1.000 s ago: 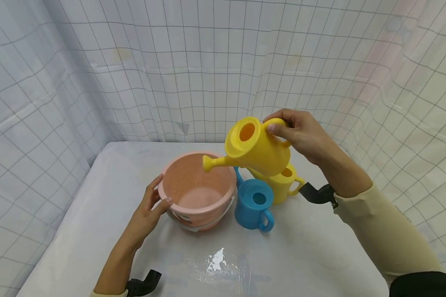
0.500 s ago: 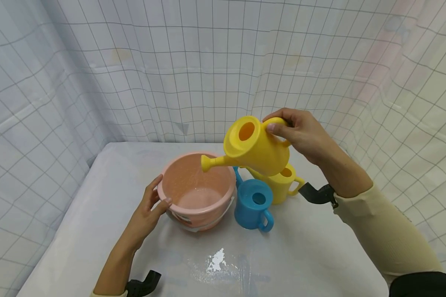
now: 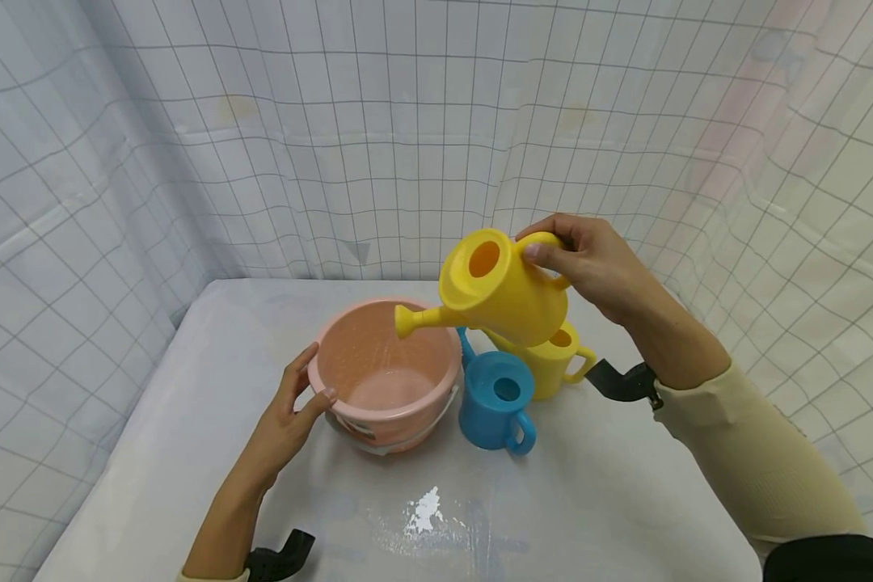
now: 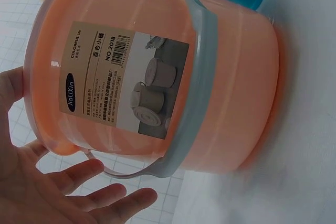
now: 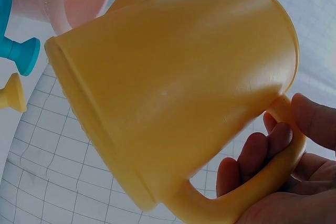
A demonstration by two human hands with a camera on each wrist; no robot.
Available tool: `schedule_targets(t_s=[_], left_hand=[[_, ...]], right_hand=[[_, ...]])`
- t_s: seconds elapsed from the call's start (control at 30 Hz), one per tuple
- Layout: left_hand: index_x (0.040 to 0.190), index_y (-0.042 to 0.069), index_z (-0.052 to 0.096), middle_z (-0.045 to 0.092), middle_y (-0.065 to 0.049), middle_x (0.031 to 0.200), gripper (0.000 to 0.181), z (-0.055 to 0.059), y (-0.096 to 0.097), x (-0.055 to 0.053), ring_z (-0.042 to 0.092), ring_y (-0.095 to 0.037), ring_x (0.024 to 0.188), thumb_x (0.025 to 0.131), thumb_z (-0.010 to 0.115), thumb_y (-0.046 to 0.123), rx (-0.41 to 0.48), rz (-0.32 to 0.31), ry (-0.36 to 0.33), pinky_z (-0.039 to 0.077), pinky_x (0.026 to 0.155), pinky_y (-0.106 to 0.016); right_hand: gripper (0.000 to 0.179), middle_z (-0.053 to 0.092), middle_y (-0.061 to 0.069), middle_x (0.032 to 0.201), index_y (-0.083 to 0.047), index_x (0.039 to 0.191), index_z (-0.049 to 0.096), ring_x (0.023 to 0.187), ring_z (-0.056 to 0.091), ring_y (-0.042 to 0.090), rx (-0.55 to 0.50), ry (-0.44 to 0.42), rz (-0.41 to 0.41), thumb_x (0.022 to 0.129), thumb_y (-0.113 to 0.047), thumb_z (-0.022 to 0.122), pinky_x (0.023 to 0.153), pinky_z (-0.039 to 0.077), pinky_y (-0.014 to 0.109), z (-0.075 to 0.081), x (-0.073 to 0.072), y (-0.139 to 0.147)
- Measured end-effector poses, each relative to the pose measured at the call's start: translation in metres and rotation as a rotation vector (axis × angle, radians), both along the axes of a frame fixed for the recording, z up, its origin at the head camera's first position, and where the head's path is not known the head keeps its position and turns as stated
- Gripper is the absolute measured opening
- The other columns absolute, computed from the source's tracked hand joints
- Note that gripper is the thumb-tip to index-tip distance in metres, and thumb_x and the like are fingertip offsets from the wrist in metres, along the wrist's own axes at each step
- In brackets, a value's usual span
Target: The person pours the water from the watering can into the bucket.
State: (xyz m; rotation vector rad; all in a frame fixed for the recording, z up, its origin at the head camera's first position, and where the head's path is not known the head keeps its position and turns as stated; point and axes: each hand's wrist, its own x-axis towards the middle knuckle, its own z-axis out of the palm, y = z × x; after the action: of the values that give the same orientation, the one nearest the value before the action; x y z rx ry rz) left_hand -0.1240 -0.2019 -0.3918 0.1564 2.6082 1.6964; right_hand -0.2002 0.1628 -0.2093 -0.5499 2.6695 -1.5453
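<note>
My right hand (image 3: pixel 585 259) grips the looped handle of a yellow watering can (image 3: pixel 505 291), fingers wrapped through it in the right wrist view. The can is raised and tipped left, its spout over a pink bucket (image 3: pixel 385 414). Thin streams of water (image 3: pixel 387 353) fall from the spout into the bucket, where a little water shows at the bottom. At the bucket's left side, my left hand (image 3: pixel 287 420) holds the rim between thumb and index finger. Its other fingers spread loosely beside the hanging bail handle (image 4: pixel 202 77) in the left wrist view.
A blue watering can (image 3: pixel 491 416) stands close right of the bucket. Behind it a second yellow watering can (image 3: pixel 549 372) is partly hidden by the raised one. Spilled water (image 3: pixel 425 509) shines on the white table (image 3: pixel 611 485) in front. Grid-patterned curtains (image 3: pixel 407 145) surround the table.
The raised watering can shifts only very slightly, its tilt nearly the same. Water streams from its spout show more clearly than one second ago. My left hand and the bucket stay in place.
</note>
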Motion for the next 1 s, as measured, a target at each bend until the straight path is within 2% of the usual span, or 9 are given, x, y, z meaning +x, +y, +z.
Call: schedule_targets(t_s=[0.8, 1.0], left_hand=[[0.147, 0.047, 0.008, 0.025, -0.016, 0.153, 0.07, -0.0003, 0.0, -0.0006, 0.018, -0.041, 0.143, 0.096, 0.053, 0.031, 0.041, -0.012, -0.022, 0.024, 0.102, -0.072], [0.148, 0.046, 0.009, 0.027, -0.017, 0.151, 0.069, -0.0011, -0.0005, -0.0013, 0.02, -0.041, 0.143, 0.096, 0.053, 0.031, 0.048, -0.024, -0.005, 0.025, 0.102, -0.071]], right_hand=[[0.029, 0.064, 0.003, 0.104, -0.007, 0.114, 0.061, 0.092, 0.055, 0.021, 0.012, 0.002, 0.001, 0.094, -0.027, 0.057, 0.079, 0.051, 0.027, 0.0048, 0.003, 0.0008], [0.029, 0.064, 0.002, 0.103, -0.007, 0.115, 0.061, 0.092, 0.054, 0.021, 0.021, 0.006, 0.003, 0.094, -0.027, 0.058, 0.077, 0.051, 0.028, 0.0058, 0.0026, 0.0004]])
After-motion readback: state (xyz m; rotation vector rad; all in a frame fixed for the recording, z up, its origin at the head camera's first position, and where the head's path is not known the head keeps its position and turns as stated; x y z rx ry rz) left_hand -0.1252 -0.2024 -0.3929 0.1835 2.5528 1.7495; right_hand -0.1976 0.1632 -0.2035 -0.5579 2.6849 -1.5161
